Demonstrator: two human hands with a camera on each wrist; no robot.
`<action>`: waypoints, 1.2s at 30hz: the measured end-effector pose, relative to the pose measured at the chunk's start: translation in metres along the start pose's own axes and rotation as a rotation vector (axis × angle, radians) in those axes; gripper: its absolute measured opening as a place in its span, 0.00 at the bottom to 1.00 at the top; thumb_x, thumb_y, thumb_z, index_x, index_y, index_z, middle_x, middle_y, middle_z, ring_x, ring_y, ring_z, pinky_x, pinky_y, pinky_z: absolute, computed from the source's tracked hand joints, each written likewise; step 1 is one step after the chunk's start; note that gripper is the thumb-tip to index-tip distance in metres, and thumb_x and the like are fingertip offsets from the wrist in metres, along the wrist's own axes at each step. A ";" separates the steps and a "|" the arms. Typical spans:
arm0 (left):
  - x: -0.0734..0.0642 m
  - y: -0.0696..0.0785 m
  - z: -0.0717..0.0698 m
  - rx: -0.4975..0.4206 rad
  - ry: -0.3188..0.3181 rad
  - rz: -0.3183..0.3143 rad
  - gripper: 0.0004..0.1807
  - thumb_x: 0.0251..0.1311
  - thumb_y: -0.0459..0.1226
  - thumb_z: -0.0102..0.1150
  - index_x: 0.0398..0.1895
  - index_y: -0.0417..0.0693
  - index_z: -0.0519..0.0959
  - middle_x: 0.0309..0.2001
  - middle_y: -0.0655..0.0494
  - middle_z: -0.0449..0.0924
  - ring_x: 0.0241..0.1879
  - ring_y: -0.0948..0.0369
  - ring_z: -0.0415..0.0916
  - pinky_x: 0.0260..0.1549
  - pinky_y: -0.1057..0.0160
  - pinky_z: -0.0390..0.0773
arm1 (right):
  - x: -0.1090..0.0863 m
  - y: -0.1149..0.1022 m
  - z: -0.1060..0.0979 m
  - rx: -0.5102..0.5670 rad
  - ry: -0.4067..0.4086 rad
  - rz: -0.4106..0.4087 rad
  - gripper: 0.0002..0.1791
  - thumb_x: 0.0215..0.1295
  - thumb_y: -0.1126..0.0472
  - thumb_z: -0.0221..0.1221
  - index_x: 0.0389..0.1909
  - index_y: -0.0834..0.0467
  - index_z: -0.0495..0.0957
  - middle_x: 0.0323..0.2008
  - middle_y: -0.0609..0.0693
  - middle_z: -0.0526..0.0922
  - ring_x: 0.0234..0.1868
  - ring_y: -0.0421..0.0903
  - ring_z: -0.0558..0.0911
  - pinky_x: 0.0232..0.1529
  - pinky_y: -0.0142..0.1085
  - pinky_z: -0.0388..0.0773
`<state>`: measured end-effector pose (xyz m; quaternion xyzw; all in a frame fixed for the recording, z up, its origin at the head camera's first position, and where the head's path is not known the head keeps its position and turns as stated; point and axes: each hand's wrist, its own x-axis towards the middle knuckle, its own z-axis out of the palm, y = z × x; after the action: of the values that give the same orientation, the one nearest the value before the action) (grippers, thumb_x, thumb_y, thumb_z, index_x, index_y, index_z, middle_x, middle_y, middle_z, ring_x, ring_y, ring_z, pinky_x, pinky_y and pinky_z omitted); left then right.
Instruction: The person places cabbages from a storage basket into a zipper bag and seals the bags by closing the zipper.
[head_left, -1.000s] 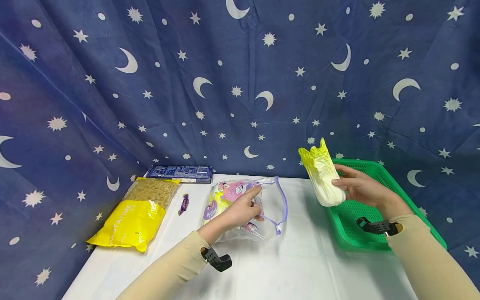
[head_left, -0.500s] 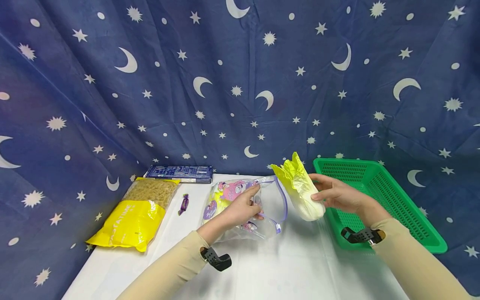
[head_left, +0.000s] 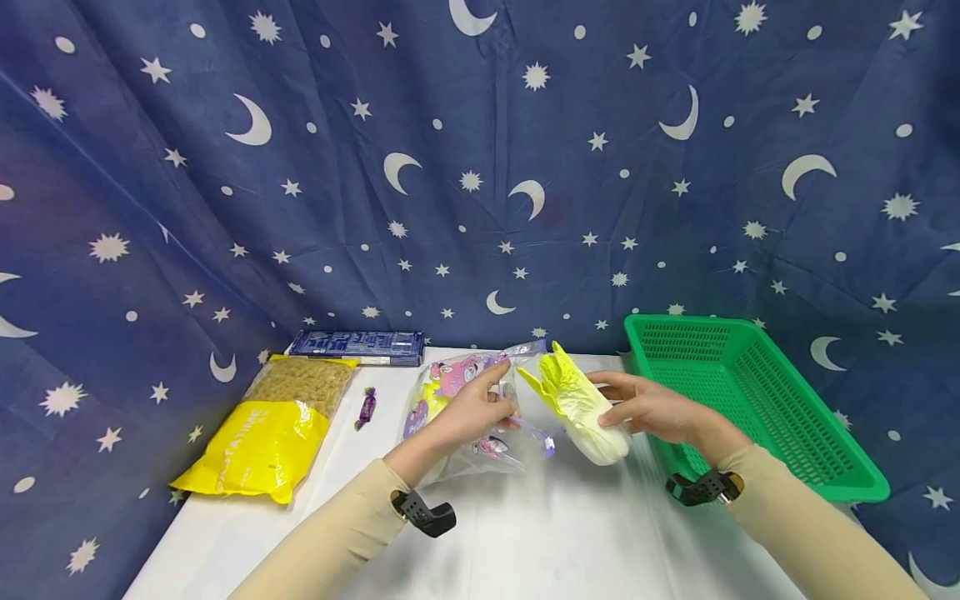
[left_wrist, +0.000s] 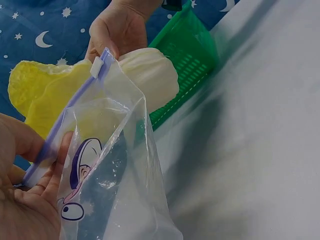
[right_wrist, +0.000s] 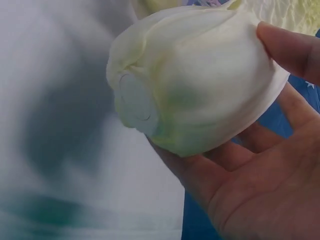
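A napa cabbage (head_left: 592, 421), white at the base with yellow-green leaf tips, is held tilted above the table by my right hand (head_left: 660, 410). In the right wrist view the thumb lies on one side of the cabbage (right_wrist: 200, 75) and the fingers curl under the other. My left hand (head_left: 474, 412) grips the rim of a clear zipper bag (head_left: 457, 379) with pink and purple cartoon prints. The left wrist view shows its fingers around the purple zip strip (left_wrist: 70, 107), whose white slider (left_wrist: 96, 67) sits near one end. Something yellow lies inside the bag. The leaf tips are at the bag's mouth.
A green plastic basket (head_left: 813, 425) stands at the right. To the left lie a yellow pasta bag (head_left: 262, 437), a purple wrapped candy (head_left: 366, 408) and a dark blue flat packet (head_left: 363, 346). A starry blue curtain hangs behind the white table (head_left: 570, 533).
My right hand has carried the cabbage left and down, from beside the basket to the bag's mouth. The left hand stays on the bag, whose rim has shifted slightly left.
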<state>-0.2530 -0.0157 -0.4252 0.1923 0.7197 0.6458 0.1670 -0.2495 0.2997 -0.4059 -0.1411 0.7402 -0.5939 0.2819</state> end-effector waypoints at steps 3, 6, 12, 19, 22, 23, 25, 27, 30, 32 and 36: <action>0.000 0.000 -0.001 -0.001 -0.002 0.011 0.43 0.64 0.26 0.55 0.81 0.38 0.51 0.55 0.35 0.75 0.31 0.60 0.82 0.41 0.60 0.86 | 0.002 0.001 0.003 -0.069 0.007 0.029 0.39 0.66 0.64 0.65 0.76 0.57 0.61 0.62 0.60 0.73 0.52 0.56 0.79 0.47 0.50 0.82; 0.000 0.000 0.000 0.022 -0.002 0.018 0.43 0.64 0.27 0.56 0.81 0.39 0.51 0.71 0.38 0.64 0.31 0.60 0.82 0.42 0.61 0.86 | 0.004 0.000 0.006 -0.132 0.006 0.057 0.39 0.65 0.62 0.66 0.76 0.55 0.63 0.62 0.60 0.73 0.51 0.56 0.80 0.45 0.49 0.82; -0.001 0.000 -0.001 0.072 -0.002 0.010 0.42 0.66 0.30 0.56 0.82 0.44 0.53 0.81 0.48 0.50 0.33 0.58 0.84 0.43 0.61 0.85 | 0.009 -0.003 0.009 -0.181 -0.011 0.105 0.39 0.63 0.61 0.65 0.76 0.54 0.65 0.63 0.58 0.75 0.48 0.55 0.81 0.43 0.47 0.82; 0.000 0.002 0.001 0.056 -0.017 0.037 0.41 0.66 0.28 0.53 0.82 0.44 0.53 0.82 0.51 0.47 0.33 0.58 0.82 0.42 0.60 0.86 | 0.015 -0.002 0.008 -0.225 -0.015 0.188 0.38 0.61 0.57 0.65 0.74 0.53 0.67 0.59 0.54 0.80 0.45 0.52 0.83 0.41 0.46 0.83; 0.001 0.002 0.002 0.058 -0.016 0.044 0.41 0.65 0.27 0.53 0.82 0.44 0.53 0.82 0.52 0.45 0.32 0.57 0.81 0.41 0.60 0.86 | 0.018 -0.002 0.009 -0.249 -0.006 0.221 0.39 0.61 0.56 0.66 0.74 0.53 0.68 0.56 0.53 0.81 0.44 0.51 0.83 0.40 0.45 0.83; 0.001 0.002 0.002 0.064 -0.014 0.045 0.41 0.65 0.27 0.52 0.82 0.44 0.53 0.82 0.53 0.45 0.32 0.57 0.81 0.40 0.60 0.87 | 0.020 -0.002 0.009 -0.256 -0.005 0.230 0.39 0.61 0.55 0.66 0.74 0.52 0.68 0.55 0.53 0.82 0.43 0.51 0.83 0.40 0.45 0.83; 0.001 0.002 0.002 0.088 -0.006 0.052 0.41 0.64 0.28 0.52 0.82 0.45 0.54 0.82 0.53 0.46 0.31 0.56 0.81 0.39 0.60 0.87 | 0.022 -0.003 0.009 -0.268 -0.003 0.243 0.39 0.60 0.55 0.66 0.74 0.53 0.69 0.53 0.53 0.82 0.43 0.51 0.83 0.39 0.45 0.83; 0.001 0.003 0.002 0.114 0.000 0.059 0.41 0.63 0.28 0.51 0.82 0.46 0.55 0.82 0.54 0.46 0.31 0.55 0.81 0.38 0.60 0.87 | 0.024 -0.003 0.009 -0.276 0.000 0.261 0.38 0.60 0.54 0.66 0.74 0.52 0.69 0.51 0.53 0.83 0.42 0.51 0.83 0.38 0.44 0.83; 0.001 0.004 0.003 0.163 0.012 0.083 0.40 0.63 0.29 0.51 0.81 0.44 0.57 0.82 0.53 0.48 0.30 0.56 0.78 0.36 0.60 0.87 | 0.026 -0.004 0.008 -0.296 0.001 0.279 0.39 0.60 0.54 0.66 0.74 0.53 0.70 0.51 0.53 0.82 0.43 0.51 0.81 0.38 0.44 0.83; 0.001 0.006 0.003 0.193 0.022 0.098 0.39 0.63 0.29 0.50 0.80 0.44 0.58 0.81 0.53 0.49 0.29 0.58 0.76 0.35 0.60 0.86 | 0.028 -0.004 0.007 -0.306 0.008 0.295 0.39 0.59 0.53 0.66 0.73 0.53 0.70 0.51 0.53 0.81 0.44 0.51 0.81 0.38 0.45 0.83; 0.002 0.008 0.002 0.270 0.035 0.131 0.38 0.61 0.29 0.49 0.79 0.42 0.60 0.81 0.51 0.52 0.28 0.60 0.73 0.32 0.62 0.86 | 0.032 -0.006 0.006 -0.326 0.016 0.311 0.39 0.58 0.51 0.67 0.73 0.52 0.71 0.51 0.53 0.82 0.44 0.52 0.81 0.39 0.46 0.83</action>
<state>-0.2527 -0.0121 -0.4174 0.2482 0.7889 0.5557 0.0847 -0.2718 0.2759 -0.4089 -0.0644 0.8413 -0.4170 0.3379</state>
